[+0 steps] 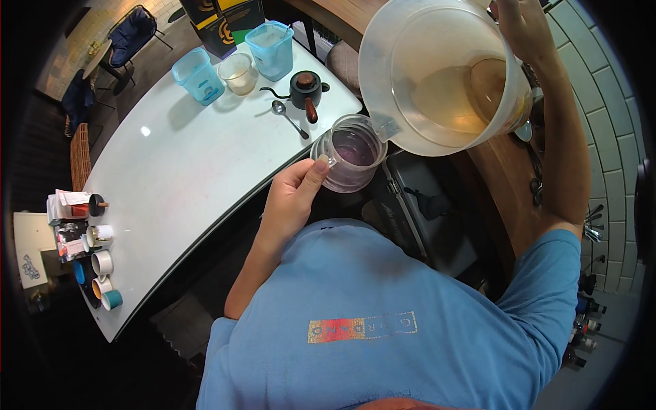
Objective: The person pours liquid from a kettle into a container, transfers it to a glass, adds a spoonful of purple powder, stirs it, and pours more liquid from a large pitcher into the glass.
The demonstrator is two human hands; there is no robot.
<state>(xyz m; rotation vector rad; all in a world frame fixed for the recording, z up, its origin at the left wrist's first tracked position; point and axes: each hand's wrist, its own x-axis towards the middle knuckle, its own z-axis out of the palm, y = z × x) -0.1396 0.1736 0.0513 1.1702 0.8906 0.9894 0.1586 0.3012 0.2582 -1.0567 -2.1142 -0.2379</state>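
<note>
My left hand (290, 195) is closed on the handle of a ribbed clear glass jug (342, 179), which hangs just off the table's near edge. Dark purplish liquid shows inside it. Up at the right, my right hand (525, 31) grips a large translucent plastic pitcher (403, 75) by its far side, where the handle is mostly hidden. The pitcher is tilted toward the jug, its spout close over the jug's rim. Pale amber liquid lies low in the pitcher. I cannot make out whether a stream is falling between them.
On the curved white table (178, 157) stand a small black kettle (305, 89), a spoon (290, 119), two blue tubs (198, 76) and a white cup (238, 74). Several mugs (102, 263) line its left end. A wooden counter (488, 184) runs along the tiled wall at right.
</note>
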